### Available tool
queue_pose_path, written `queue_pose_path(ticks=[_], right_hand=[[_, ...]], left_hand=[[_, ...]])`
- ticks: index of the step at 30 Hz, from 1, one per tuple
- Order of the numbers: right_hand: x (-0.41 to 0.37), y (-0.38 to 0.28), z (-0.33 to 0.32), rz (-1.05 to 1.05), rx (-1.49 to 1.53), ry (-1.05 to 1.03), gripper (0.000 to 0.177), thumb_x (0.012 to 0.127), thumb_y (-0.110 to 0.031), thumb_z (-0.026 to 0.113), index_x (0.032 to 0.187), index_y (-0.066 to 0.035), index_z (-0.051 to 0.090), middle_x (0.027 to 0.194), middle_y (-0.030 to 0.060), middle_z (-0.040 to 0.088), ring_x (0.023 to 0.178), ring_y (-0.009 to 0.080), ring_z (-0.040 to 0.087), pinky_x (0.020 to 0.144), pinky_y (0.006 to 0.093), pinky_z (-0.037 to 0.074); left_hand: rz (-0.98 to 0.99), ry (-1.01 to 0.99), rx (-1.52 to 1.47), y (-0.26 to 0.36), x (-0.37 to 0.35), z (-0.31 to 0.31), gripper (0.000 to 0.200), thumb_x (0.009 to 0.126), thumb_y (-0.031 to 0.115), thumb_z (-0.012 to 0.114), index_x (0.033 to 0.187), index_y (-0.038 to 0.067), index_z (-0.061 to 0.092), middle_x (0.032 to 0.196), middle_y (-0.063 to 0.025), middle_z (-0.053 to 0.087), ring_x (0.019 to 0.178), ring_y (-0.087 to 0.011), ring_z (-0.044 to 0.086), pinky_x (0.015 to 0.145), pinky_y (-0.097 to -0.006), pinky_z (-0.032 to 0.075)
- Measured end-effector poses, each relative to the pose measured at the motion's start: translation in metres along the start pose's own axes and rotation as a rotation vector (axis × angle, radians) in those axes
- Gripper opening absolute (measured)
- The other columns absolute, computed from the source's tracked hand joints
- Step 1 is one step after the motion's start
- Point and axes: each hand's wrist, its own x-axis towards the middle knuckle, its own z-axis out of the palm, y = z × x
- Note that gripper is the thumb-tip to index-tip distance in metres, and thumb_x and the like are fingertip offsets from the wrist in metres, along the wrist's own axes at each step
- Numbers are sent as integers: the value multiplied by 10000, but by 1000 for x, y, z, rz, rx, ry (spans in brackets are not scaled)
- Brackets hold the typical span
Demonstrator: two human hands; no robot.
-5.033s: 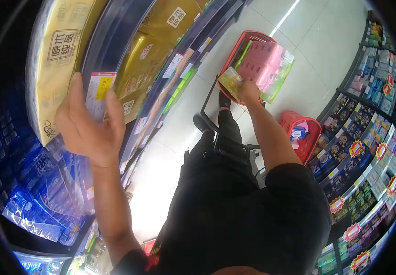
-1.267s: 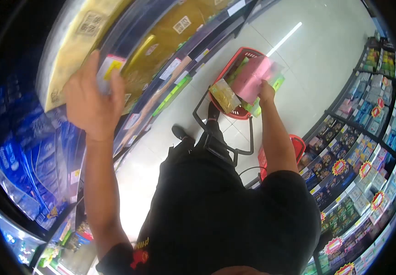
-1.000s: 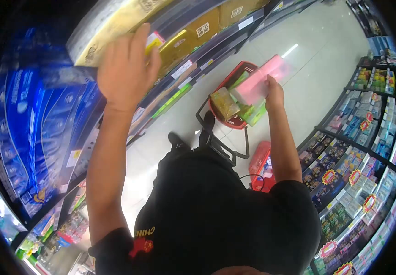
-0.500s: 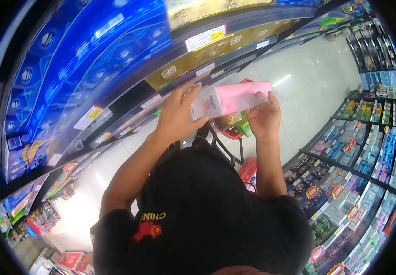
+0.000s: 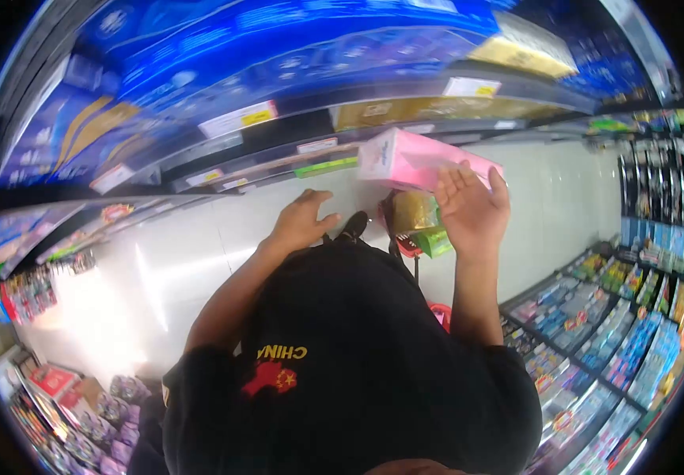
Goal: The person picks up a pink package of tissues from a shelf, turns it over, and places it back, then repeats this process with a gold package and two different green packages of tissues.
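A pink box with a white end is held out in front of me, tilted down to the right. My right hand is at its right part, palm up, with the fingers over its near side and the thumb at the far end. My left hand is apart from the box, to its lower left, with thumb and fingers spread and nothing in them. Below the box, a gold pack and a green pack lie in a red basket, mostly hidden.
A shelf with large blue packs and price tags runs across the front. Racks of small boxed goods stand at the right. Pale floor tiles lie between them. Purple goods are at the lower left.
My left hand has let go of the pink box and moved down, its fingers now spread. The box has tilted and stays at my right hand. The view has turned.
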Motion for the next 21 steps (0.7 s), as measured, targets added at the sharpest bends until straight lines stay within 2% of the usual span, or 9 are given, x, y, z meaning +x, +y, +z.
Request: queue_pose_path(ticks=[3,6,7,10,13,15,17,19,21], right_hand=[[3,6,-4,48,-71,-114,452,977,-372,564,1172,33,617,1149,192,673,1145,335,623,987,466,496],[7,24,-2,81,-138,-183,463,983,-381,550,1184,32,611,1146,187,676,1143,334,626,1002,471,486],[7,27,0,74,-168,-197,466,985,-384,546,1187,32,608,1144,186,677,1141,333,627,1009,472,482],[1,51,19,114,-255,-270,471,989,-387,538,1202,29,595,1122,180,685,1141,332,626,1036,476,459],[-9,81,31,111,-325,-369,468,979,-388,551,1232,5,578,1255,181,599,1158,359,605,1065,544,410],[-10,91,26,156,-346,-511,517,956,-398,584,1295,-10,540,1364,147,507,1210,370,558,1073,577,386],[-14,102,28,223,-391,-551,556,943,-416,600,1316,-11,523,1362,134,508,1234,355,533,1073,568,385],[-19,120,41,263,-515,-601,598,919,-430,626,1329,-14,501,1359,140,504,1269,319,491,1065,553,386],[-30,137,50,302,-634,-616,569,904,-394,652,1308,-13,526,1310,152,540,1238,323,519,1060,532,396]], left_hand=[[-131,17,-80,-29,-24,5,583,866,477,682,1267,58,617,1200,-171,642,999,-312,679,891,-400,531],[-181,66,-229,-59,-34,13,547,894,424,698,1257,24,613,1181,-183,642,984,-291,678,877,-378,540],[-236,39,-293,-56,-36,6,579,902,453,685,1257,2,611,1216,-190,638,999,-281,678,885,-366,535],[-301,116,-347,-73,-35,13,618,915,484,657,1277,-13,597,1219,-195,641,1001,-266,679,880,-355,534],[-294,310,-455,-90,-31,22,726,900,590,605,1278,-29,581,1127,-216,670,990,-296,684,871,-393,533],[-513,292,-746,-71,-40,-1,652,942,531,597,1292,-18,579,1186,-186,654,1023,-270,669,875,-367,529],[-640,280,-1087,-71,-45,-12,587,958,469,609,1296,-10,579,1235,-168,636,1063,-259,649,893,-357,520],[-665,277,-1478,-105,-46,-4,534,949,403,639,1290,-3,582,1274,-163,615,1110,-263,624,927,-363,505],[-389,397,-1303,-125,-48,2,619,958,531,538,1304,18,574,1225,-154,639,1064,-267,640,914,-392,524]])
